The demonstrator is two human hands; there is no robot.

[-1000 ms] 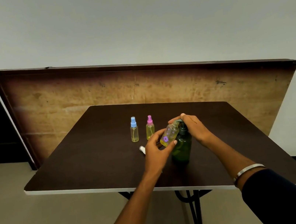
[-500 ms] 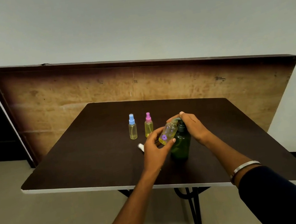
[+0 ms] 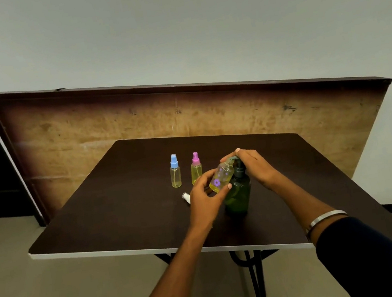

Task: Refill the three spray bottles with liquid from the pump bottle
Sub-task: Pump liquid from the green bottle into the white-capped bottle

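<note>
A dark green pump bottle [image 3: 238, 193] stands on the brown table [image 3: 112, 208]. My right hand [image 3: 254, 164] lies over its pump head, fingers bent across the top. My left hand [image 3: 206, 195] grips a small uncapped spray bottle [image 3: 222, 175] with a purple flower print, tilted so its neck meets the pump spout. Yellowish liquid fills part of it. Behind and to the left stand a blue-capped spray bottle [image 3: 175, 171] and a pink-capped spray bottle [image 3: 196, 168], both upright with yellow liquid.
A small white cap [image 3: 186, 197] lies on the table, partly hidden by my left hand. A wooden board [image 3: 85, 140] leans against the wall behind the table. The table's white front edge [image 3: 98, 252] runs near my forearms.
Both hands keep their hold on the flower bottle and the pump head. Only the camera has shifted slightly.
</note>
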